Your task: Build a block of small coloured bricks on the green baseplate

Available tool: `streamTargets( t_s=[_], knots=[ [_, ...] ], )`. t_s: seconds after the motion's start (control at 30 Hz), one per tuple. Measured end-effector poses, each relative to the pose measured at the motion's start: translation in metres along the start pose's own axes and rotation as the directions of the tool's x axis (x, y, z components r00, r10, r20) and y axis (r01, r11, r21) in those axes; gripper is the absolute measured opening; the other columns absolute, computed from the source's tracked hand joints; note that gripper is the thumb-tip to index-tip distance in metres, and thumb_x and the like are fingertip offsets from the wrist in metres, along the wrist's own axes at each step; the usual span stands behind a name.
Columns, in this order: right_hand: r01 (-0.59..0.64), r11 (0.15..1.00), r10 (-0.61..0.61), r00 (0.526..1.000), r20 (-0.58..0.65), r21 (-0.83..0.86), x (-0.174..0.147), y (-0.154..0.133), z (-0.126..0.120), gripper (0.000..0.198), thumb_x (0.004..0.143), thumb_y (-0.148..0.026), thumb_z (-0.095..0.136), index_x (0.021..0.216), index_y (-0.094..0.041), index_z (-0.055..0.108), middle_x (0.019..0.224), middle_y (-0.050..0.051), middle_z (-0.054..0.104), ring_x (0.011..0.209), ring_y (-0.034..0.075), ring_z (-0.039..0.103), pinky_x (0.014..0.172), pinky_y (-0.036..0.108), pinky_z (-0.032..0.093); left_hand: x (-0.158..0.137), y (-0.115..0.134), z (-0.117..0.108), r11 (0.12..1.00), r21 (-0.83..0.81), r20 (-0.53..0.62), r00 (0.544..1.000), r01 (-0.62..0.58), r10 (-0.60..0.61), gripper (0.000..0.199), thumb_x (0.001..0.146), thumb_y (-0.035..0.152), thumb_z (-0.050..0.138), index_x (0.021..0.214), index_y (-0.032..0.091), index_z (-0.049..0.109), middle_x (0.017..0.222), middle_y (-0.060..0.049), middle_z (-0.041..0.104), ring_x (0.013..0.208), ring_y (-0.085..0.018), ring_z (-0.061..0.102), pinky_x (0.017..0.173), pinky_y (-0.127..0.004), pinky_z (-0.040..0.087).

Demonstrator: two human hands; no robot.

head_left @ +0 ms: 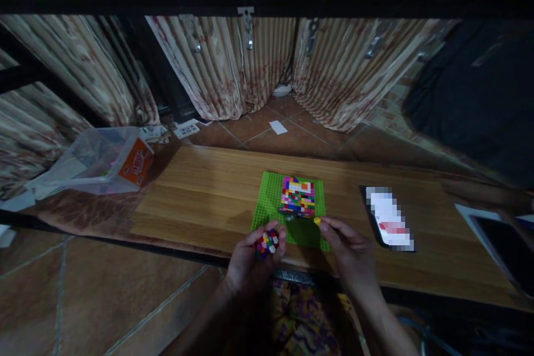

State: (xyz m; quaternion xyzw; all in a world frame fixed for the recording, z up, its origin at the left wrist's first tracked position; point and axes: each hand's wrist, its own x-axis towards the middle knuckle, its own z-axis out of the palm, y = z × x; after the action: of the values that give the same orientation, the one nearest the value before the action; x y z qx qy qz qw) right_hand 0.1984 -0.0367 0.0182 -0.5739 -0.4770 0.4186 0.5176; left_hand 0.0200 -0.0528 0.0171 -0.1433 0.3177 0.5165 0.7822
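My left hand (256, 258) is cupped palm up around a small heap of loose toy bricks (267, 243) in mixed colours, over the near edge of the table. Between the thumb and fingertips of my right hand (348, 245) is a yellow toy brick (317, 221), held above the right side of a green baseplate (267, 197). On that baseplate stands a block-shaped build of multicoloured bricks (297, 196), with a patch of white and orange on its top. My right hand is apart from the build.
A wooden tabletop (200, 189) carries the baseplate. To the right lie a phone (387, 219) with a blurred screen and a dark tablet-like slab (500, 247). A clear plastic box (100, 161) with an orange label stands at far left. Curtains (233, 67) hang behind.
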Motion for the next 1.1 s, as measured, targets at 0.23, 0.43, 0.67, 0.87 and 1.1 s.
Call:
streamTargets(
  t_s=[0.23,0.43,0.67,0.87,1.1],
  knots=[
    [-0.037,0.999,0.036,0.999,0.027,0.032,-0.001,0.0,0.003,0.023,0.074,-0.038,0.067,0.088,-0.022,0.072,0.086,0.004,0.072,0.083,0.02,0.065,0.078,0.035,0.051,0.003,0.01,-0.011,0.997,-0.012,0.122,0.99,0.078,-0.076,0.014,0.088,0.015,0.044,0.091,0.01,0.056,0.069,-0.001,0.051,0.045,-0.001,0.044,0.032,-0.007,0.03],
    [-0.008,0.998,0.009,1.0,-0.015,0.069,0.008,0.0,0.005,0.021,0.073,-0.038,0.068,0.084,-0.021,0.072,0.083,0.004,0.072,0.08,0.019,0.065,0.073,0.033,0.051,0.005,0.041,-0.013,0.987,0.139,0.179,0.983,-0.076,0.051,0.013,0.09,0.018,0.044,0.089,0.012,0.055,0.06,0.006,0.039,0.039,0.0,0.031,0.031,-0.009,0.022],
    [-0.003,0.995,0.005,1.0,-0.019,0.103,0.009,0.003,0.01,0.017,0.073,-0.036,0.068,0.082,-0.022,0.072,0.082,0.003,0.071,0.079,0.018,0.064,0.074,0.032,0.05,0.025,0.072,-0.002,0.949,0.259,0.229,0.966,-0.179,0.12,0.009,0.088,0.016,0.049,0.091,0.013,0.057,0.058,0.007,0.035,0.039,0.0,0.031,0.032,-0.01,0.021],
    [0.004,0.994,-0.002,1.0,-0.017,0.109,0.009,0.009,0.009,0.015,0.074,-0.034,0.067,0.083,-0.022,0.072,0.082,0.002,0.071,0.077,0.017,0.064,0.071,0.03,0.049,0.048,0.082,0.001,0.964,0.218,0.28,0.956,-0.154,0.089,0.016,0.082,0.007,0.046,0.092,0.013,0.057,0.064,0.004,0.041,0.043,0.0,0.036,0.033,-0.008,0.019],
    [0.136,0.989,-0.138,0.99,-0.038,-0.054,0.042,0.003,0.004,0.018,0.077,-0.035,0.063,0.085,-0.022,0.072,0.086,0.004,0.069,0.082,0.018,0.062,0.073,0.031,0.047,0.049,0.082,-0.005,0.961,0.234,0.339,0.939,-0.145,0.059,0.015,0.081,0.006,0.046,0.09,0.012,0.057,0.062,0.005,0.038,0.041,0.001,0.033,0.033,-0.008,0.018]
  ],
)
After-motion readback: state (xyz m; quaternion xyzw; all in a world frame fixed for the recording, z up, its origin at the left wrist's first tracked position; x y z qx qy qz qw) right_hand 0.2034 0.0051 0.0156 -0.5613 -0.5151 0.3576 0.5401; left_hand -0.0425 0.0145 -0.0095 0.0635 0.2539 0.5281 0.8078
